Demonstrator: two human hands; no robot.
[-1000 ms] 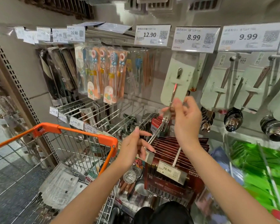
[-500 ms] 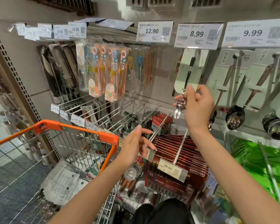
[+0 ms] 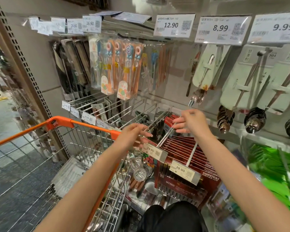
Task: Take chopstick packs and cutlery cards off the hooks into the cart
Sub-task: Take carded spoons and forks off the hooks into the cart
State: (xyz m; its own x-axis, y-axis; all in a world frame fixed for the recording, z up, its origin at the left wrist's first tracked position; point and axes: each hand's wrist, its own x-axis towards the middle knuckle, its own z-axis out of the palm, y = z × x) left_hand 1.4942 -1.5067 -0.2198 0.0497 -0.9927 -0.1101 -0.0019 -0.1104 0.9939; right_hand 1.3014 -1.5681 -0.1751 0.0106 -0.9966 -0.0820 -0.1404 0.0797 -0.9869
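A pale green cutlery card (image 3: pixel 206 67) with a fork hangs free on its hook under the 8.99 tag. My right hand (image 3: pixel 192 122) is below it, fingers straight and spread over the white hook rods, holding nothing. My left hand (image 3: pixel 134 135) hovers by the rod with the 29.90 tag (image 3: pixel 153 150), fingers relaxed and empty. Red chopstick packs (image 3: pixel 186 148) hang in a row on the rods under both hands. The wire cart (image 3: pixel 84 124) with its orange handle stands at the left, and several flat carded packs (image 3: pixel 69 176) lie in it.
Spoon cards (image 3: pixel 251 81) hang at the right under the 9.99 tag. Children's chopstick packs (image 3: pixel 124 69) and dark packs (image 3: pixel 74 64) hang at upper left. Several bare hook rods (image 3: pixel 107 104) stick out towards me. Green packets (image 3: pixel 274 164) fill the lower right.
My right hand lifted the fork card up to the 8.99 hook, let go of it and dropped down to the red packs' rods. My left hand shifted slightly up and right.
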